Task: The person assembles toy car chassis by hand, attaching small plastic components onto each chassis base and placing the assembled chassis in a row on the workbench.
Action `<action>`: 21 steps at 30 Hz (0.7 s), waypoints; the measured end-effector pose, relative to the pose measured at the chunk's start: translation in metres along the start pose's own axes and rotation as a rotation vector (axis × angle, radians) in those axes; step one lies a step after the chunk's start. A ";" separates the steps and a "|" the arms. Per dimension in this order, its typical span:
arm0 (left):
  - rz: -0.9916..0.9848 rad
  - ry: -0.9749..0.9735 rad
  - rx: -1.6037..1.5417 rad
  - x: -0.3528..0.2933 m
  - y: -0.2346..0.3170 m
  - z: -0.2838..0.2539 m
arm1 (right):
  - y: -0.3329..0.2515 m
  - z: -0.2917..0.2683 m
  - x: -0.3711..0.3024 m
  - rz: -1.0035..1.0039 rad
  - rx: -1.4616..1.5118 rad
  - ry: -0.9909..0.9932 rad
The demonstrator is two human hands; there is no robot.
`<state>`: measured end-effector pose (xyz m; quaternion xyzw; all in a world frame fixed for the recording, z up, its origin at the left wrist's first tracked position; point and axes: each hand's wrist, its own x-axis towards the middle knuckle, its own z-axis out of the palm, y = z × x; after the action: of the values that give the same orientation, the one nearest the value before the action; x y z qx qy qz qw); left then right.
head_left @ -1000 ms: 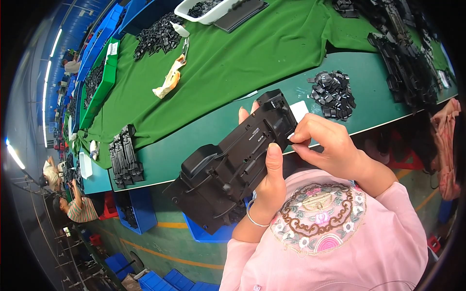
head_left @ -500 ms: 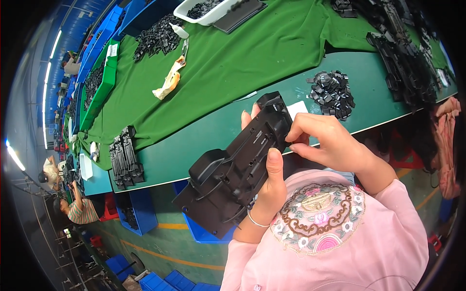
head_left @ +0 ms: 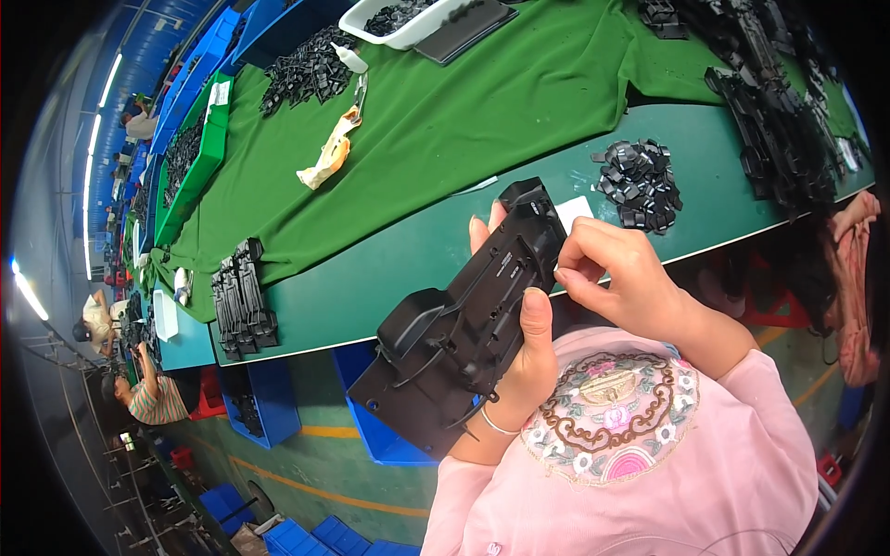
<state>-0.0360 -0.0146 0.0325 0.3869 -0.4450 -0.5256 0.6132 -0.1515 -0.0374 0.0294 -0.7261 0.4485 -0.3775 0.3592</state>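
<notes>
I log: left hand (head_left: 524, 372) gripping the black housing (head_left: 487, 301) at the near edge of the counter (head_left: 343, 301); right hand (head_left: 612, 269) pinched closed beside the housing's upper end, contents hidden. Black pieces (head_left: 640, 185) heaped on the counter.

Factory workshop: parts bins (head_left: 193, 171), strip lights (head_left: 90, 176), co-workers (head_left: 153, 394) at benches.

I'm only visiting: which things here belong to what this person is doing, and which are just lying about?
In use:
- black plastic housing, held by the left hand, the right hand at its edge
- probably the pile of small black pieces near the right hand

Apparently just lying about:
- white squeeze bottle
- stacked long black parts
- white tray
</notes>
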 end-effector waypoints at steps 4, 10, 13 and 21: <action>0.021 -0.004 0.002 0.001 0.000 0.001 | 0.001 0.001 0.000 -0.007 0.019 0.016; 0.020 0.011 -0.004 0.000 -0.005 -0.009 | -0.003 -0.004 -0.001 0.013 0.049 -0.046; 0.032 0.026 -0.029 -0.002 -0.009 -0.018 | 0.008 -0.013 -0.005 0.147 0.311 -0.090; -0.086 0.017 -0.208 -0.003 -0.002 -0.016 | 0.025 -0.011 0.011 0.450 0.995 -0.232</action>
<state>-0.0215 -0.0118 0.0253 0.3444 -0.3661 -0.5914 0.6306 -0.1670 -0.0585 0.0154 -0.3923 0.3175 -0.3752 0.7775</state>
